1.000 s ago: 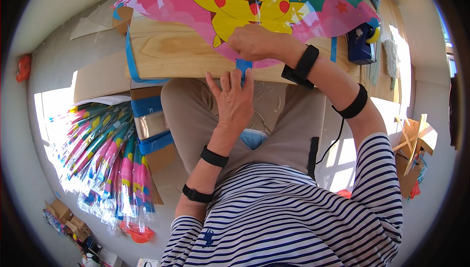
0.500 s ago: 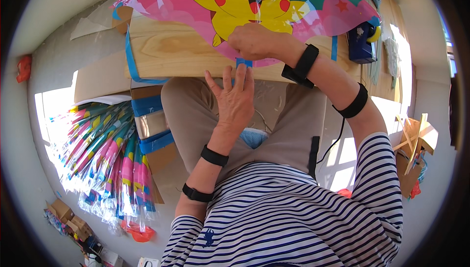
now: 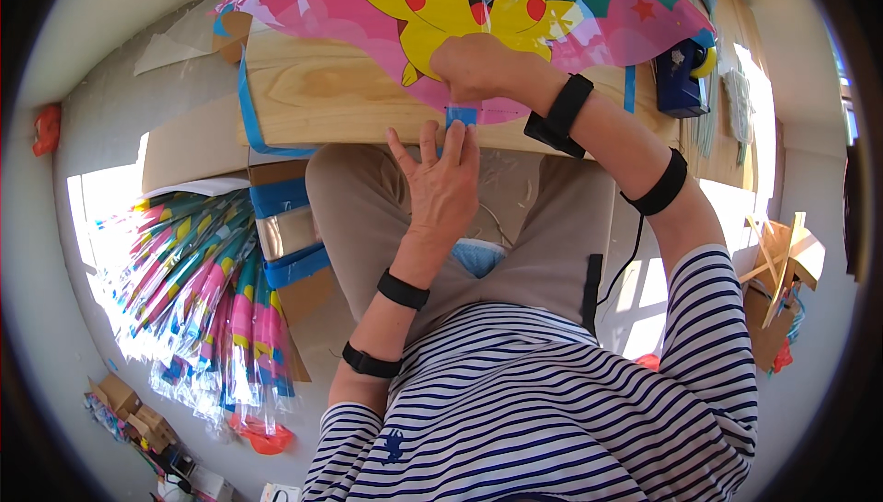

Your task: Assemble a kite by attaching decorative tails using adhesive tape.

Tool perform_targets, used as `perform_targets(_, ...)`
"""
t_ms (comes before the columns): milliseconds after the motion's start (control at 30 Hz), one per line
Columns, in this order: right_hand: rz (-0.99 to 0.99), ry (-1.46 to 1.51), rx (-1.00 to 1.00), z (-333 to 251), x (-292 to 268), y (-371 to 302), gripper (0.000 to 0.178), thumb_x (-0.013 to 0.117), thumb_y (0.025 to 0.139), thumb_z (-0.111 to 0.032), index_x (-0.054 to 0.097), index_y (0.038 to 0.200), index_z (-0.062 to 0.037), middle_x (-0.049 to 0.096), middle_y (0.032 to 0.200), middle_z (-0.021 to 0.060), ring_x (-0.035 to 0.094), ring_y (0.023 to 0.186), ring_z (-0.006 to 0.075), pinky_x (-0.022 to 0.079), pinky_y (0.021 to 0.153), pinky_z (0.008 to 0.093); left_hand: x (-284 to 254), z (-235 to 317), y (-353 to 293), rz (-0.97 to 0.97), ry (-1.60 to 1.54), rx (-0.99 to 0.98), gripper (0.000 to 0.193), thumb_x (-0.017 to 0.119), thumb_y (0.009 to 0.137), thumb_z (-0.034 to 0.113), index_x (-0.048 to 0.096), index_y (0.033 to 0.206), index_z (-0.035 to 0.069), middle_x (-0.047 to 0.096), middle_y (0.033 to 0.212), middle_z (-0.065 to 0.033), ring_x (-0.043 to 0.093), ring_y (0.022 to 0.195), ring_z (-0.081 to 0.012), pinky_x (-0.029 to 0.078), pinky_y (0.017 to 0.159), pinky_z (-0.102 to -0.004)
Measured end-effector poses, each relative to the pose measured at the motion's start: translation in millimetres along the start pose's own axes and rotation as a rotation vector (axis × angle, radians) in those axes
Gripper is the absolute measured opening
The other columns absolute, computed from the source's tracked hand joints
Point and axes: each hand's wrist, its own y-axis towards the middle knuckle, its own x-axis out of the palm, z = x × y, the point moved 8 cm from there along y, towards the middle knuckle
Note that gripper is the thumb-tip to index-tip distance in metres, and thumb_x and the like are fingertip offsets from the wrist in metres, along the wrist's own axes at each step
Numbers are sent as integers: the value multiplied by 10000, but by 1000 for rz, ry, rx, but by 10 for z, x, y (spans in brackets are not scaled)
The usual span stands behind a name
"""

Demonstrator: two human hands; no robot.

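Observation:
A printed kite sail point(image 3: 322, 19) in pink, green and yellow, with a yellow cartoon figure, lies across the wooden board before me. At its near edge is a small blue tab point(image 3: 461, 116). My left hand point(image 3: 443, 184) reaches up with fingers spread, its fingertips touching the tab's near end at the board's edge. My right hand point(image 3: 480, 69) is curled just above the tab, over the sail's lower middle. Its fingertips are turned away and hidden, so whatever they pinch does not show.
A dark blue tape dispenser point(image 3: 682, 79) stands at the board's right, beside thin rods point(image 3: 706, 134). Left of my knees, several folded, colourful printed pieces in clear sleeves point(image 3: 198, 290) fan out. Blue straps point(image 3: 246, 106) hang along the board. Wood scraps point(image 3: 777, 263) lie at far right.
My right hand has shifted slightly, its knuckles turning over and its wrist dropping a little. More of the blue tab shows. My left hand stays nearly in place.

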Motion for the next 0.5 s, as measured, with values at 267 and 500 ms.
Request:
perform_targets(267,364,37,86,252,-400,-104,183,696,705,-136,634,852,-45,660,747,149,663,800,362,511,657,452,-5,13,12,-14,13,-2,538,762,729,131,637,1248,70,500,1287,-52,438,1257,-327,127,1112,-736)
perform_targets(500,279,304,164,164,172,-350,238,775,686,-233,636,736,-46,678,758,127,661,766,338,506,656,441,-11,4,8,-19,24,-19,557,769,718,128,634,1257,88,507,1272,-44,448,1255,-316,154,1105,-737)
